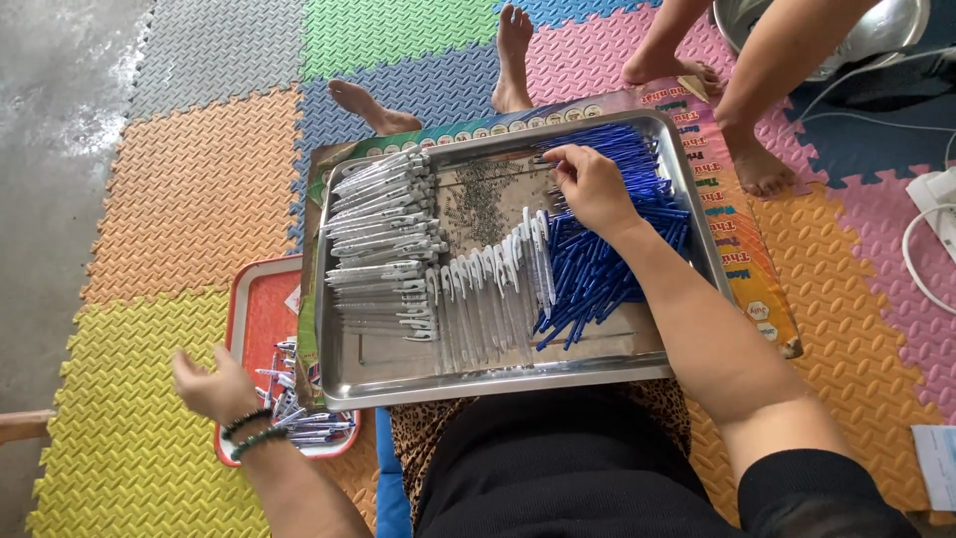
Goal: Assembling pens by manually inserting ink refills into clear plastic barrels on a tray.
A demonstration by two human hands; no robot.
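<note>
Covering the floor under everything, the foam puzzle mat [199, 189] runs in orange, yellow, green and pink squares, cut off at every edge of the view. Between the two hands lies the steel tray [498, 374] on the person's lap, its far corner hidden by a printed board underneath. Under the right hand [595, 187] sits a heap of blue pen barrels [607, 264]; the fingers are bent down into it, pinching at something too small to make out. Just left of that hand lie white pen clips [488, 299] in a fanned row, then more white parts stacked — and a scatter of tiny springs [478, 204], hard to resolve. The left hand [211, 387], blurred, hangs open and empty above a red tray [261, 319] holding finished pens [299, 423]. Beyond the right hand, another person's bare feet [757, 169] rest on the mat.
</note>
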